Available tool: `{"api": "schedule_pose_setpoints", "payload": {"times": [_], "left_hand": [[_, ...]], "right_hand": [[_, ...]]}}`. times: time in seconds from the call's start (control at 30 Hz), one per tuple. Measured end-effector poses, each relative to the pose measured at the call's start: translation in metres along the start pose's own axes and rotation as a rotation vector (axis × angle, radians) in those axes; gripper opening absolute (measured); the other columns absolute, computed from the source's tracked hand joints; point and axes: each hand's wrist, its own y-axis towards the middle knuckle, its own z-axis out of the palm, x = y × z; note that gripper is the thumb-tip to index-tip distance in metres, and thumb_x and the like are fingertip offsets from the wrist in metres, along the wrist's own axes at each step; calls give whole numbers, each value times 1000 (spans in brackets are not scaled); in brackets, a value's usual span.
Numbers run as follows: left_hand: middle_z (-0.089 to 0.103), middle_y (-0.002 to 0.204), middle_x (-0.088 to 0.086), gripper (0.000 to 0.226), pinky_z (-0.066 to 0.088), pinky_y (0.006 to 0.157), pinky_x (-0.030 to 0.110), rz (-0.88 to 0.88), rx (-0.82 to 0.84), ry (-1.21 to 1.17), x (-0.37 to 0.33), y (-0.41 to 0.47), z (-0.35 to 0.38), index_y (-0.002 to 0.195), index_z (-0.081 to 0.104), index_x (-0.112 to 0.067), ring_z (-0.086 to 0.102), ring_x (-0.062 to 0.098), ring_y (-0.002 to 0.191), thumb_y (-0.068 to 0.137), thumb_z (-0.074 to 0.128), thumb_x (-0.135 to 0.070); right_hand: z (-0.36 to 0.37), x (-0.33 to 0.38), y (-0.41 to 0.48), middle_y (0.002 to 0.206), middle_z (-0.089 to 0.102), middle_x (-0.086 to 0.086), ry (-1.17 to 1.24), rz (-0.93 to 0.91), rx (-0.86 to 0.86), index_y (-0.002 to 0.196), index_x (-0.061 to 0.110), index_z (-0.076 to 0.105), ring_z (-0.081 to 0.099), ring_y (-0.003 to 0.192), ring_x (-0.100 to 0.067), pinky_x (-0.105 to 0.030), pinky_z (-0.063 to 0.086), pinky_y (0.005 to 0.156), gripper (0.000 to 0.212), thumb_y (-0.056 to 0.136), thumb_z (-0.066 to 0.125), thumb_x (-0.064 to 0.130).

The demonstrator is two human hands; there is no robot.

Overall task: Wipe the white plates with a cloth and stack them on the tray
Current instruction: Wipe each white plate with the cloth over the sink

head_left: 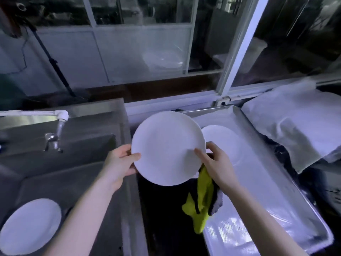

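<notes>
I hold a white plate point(167, 146) in the air between the sink and the tray, tilted toward me. My left hand point(120, 163) grips its left rim, thumb on the face. My right hand point(215, 163) grips the right rim, thumb on the face, and a yellow-green and grey cloth point(202, 202) hangs from under that hand. Another white plate point(225, 141) lies flat at the far end of the metal tray point(273, 182), partly hidden by the held plate. A third white plate point(30, 226) lies in the sink at lower left.
A grey stone sink point(73, 172) with a tap point(55, 137) and white pipe fills the left. A dark gap runs between sink and tray. A white cloth-covered heap point(295, 126) sits right of the tray. Window frames stand behind.
</notes>
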Motion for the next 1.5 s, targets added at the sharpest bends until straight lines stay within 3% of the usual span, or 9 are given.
{"api": "schedule_pose_setpoints", "payload": {"times": [0.17,0.37,0.47,0.63,0.77,0.97,1.2,1.3,1.5], "left_hand": [[75,101,6,30,58,68,34,-32,22,7,1,4,86,118,68,-14,71,22,86,94,62,4],[70,102,10,38,55,58,26,2,-6,115,8,30,166,121,61,-20,69,20,88,90,67,1],[70,104,11,40,57,63,34,-13,12,142,17,46,199,123,59,-20,70,24,92,89,67,1],[68,96,3,42,57,62,30,-29,21,211,38,69,237,126,56,-19,68,16,84,90,68,-2],[70,110,14,38,59,87,43,-102,36,217,51,86,253,129,59,-10,68,28,97,93,65,0],[72,100,12,38,54,80,37,-60,-48,378,63,101,261,120,67,-19,65,28,84,88,64,2],[66,86,-6,36,47,73,28,43,-65,529,66,108,268,115,71,-25,66,22,88,90,63,-1],[64,93,-2,36,35,62,11,133,-140,684,62,107,270,116,73,-26,54,7,74,90,64,-4],[57,108,8,23,23,64,22,193,-186,908,58,104,274,107,73,-15,45,18,81,89,62,-6]], "right_hand": [[-61,-39,24,85,71,-14,52,77,-62,96,25,58,64,82,-37,-50,54,74,5,92,55,26],[-109,-85,59,67,71,10,6,104,-191,93,28,68,66,65,-14,-22,48,57,9,89,62,23],[-123,-107,76,67,70,13,-43,130,-223,90,27,71,65,66,-14,-22,48,58,13,90,59,20],[-138,-140,106,65,66,-7,-126,155,-247,81,22,69,47,59,-20,-21,37,53,16,91,57,25],[-143,-157,127,60,53,-15,-234,198,-238,79,13,63,33,59,-21,-23,30,50,20,92,52,23],[-139,-175,143,58,56,-9,-283,206,-194,70,22,59,39,54,-19,-30,36,53,20,89,53,23],[-134,-184,155,45,33,2,-343,220,-238,62,22,48,31,47,-14,-30,25,45,28,88,55,25],[-132,-186,156,46,36,3,-350,207,-232,71,25,59,33,46,-12,-30,27,44,21,92,56,29],[-130,-186,155,52,47,3,-393,213,-208,92,23,66,48,53,-19,-33,40,49,12,91,56,28]]}}
